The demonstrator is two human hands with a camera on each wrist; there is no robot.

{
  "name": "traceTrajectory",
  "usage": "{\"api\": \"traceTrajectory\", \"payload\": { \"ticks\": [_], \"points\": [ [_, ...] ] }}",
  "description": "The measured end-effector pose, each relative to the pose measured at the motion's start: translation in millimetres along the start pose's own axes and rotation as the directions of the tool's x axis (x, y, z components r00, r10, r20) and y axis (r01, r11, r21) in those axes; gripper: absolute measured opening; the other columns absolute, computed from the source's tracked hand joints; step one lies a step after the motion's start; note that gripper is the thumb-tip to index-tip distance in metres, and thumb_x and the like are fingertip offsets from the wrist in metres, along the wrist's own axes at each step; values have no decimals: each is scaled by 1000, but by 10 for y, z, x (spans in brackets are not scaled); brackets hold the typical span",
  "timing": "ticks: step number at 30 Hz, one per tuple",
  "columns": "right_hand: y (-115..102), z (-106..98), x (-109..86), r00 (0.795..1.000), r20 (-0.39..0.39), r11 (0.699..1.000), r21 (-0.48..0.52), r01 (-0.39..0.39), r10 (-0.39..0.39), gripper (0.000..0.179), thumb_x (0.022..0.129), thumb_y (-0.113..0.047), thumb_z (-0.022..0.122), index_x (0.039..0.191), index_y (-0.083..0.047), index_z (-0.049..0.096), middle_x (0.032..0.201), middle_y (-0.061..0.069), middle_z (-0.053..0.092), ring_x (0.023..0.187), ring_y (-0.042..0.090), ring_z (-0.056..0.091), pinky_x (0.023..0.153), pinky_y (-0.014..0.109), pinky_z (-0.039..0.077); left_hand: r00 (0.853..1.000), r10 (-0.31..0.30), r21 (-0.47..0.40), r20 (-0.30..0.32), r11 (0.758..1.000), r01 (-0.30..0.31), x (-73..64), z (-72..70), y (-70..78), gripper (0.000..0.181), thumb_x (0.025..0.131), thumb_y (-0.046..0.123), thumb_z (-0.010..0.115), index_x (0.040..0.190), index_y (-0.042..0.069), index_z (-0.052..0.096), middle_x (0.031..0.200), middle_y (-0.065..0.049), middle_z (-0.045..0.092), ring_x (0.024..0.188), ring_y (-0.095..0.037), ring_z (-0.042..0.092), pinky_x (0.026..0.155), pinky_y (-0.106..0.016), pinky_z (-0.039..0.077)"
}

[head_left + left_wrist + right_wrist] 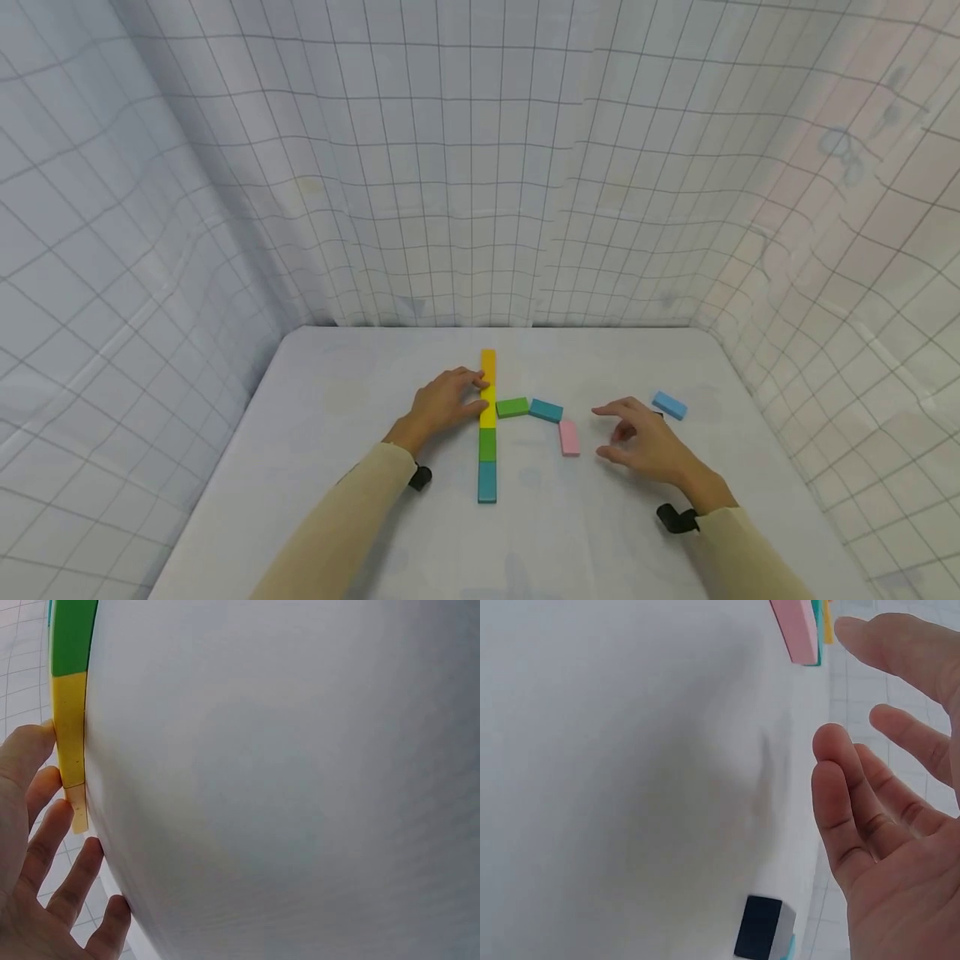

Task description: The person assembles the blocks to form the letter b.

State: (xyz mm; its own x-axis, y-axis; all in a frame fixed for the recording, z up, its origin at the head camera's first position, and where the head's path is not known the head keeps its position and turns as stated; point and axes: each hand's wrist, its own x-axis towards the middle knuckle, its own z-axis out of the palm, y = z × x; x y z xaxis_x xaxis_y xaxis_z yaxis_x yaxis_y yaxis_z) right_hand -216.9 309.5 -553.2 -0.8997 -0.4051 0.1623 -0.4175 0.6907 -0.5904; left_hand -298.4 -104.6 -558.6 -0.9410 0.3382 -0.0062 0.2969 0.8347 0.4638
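Note:
A straight column of blocks runs away from me, with yellow blocks (488, 360) at the far end, then a green block (487, 445) and a teal block (487, 482) nearest. My left hand (444, 402) lies along the column's left side, thumb and fingertips touching the yellow blocks (70, 727) without wrapping round them. A second green block (513, 407), a blue block (546, 410) and a pink block (569, 437) branch off to the right. Right of the pink block, my right hand (643, 442) hovers over the table with loosely bent fingers, holding nothing.
A light blue block (670, 406) lies beyond my right hand. Close by it is a black block (757, 928), mostly hidden by the hand in the head view. Grid-patterned curtains (480, 167) surround the white table (337, 375) at the back and sides.

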Motion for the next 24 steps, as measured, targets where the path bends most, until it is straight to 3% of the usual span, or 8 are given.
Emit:
{"api": "traceTrajectory", "payload": {
  "ticks": [6,11,14,19,24],
  "points": [
    [75,-124,-104,997,-79,1000,-1,28,-28,55,96,-14,98,147,-9,77,132,13,74,83,4,61,74,22,57,1000,-7,11,-8,1000,7,-18,-9,9,40,109,41,84,147,27,80,168,0,67,156,-32,64,122,-67,59],
    [204,-226,-216,984,-164,996,-58,64,-72,52,93,-8,99,141,-5,80,124,15,74,78,8,59,68,22,52,1000,-5,-10,-3,1000,5,-17,-10,37,40,109,40,85,146,27,80,169,0,67,157,-33,63,123,-67,59],
    [283,-277,-271,979,-197,995,-98,24,-43,52,92,-10,100,140,-4,80,128,18,73,81,9,60,67,22,51,1000,4,-16,-3,1000,-4,-12,-3,46,39,109,39,85,145,26,80,168,0,68,155,-33,64,121,-66,60],
    [382,-328,-329,980,-190,984,-155,-82,52,53,95,-16,98,143,-6,79,138,24,68,88,10,57,66,23,46,1000,-1,-4,-3,1000,1,-1,16,40,41,109,40,85,147,27,80,168,1,68,155,-31,64,121,-65,60],
    [443,-329,-364,984,-157,977,-181,-113,85,55,94,-19,99,144,-6,78,140,28,65,89,11,58,67,24,47,1000,-2,-1,-6,1000,2,-9,14,37,41,109,40,85,148,27,79,167,0,68,156,-32,64,122,-65,60]
  ]
}}
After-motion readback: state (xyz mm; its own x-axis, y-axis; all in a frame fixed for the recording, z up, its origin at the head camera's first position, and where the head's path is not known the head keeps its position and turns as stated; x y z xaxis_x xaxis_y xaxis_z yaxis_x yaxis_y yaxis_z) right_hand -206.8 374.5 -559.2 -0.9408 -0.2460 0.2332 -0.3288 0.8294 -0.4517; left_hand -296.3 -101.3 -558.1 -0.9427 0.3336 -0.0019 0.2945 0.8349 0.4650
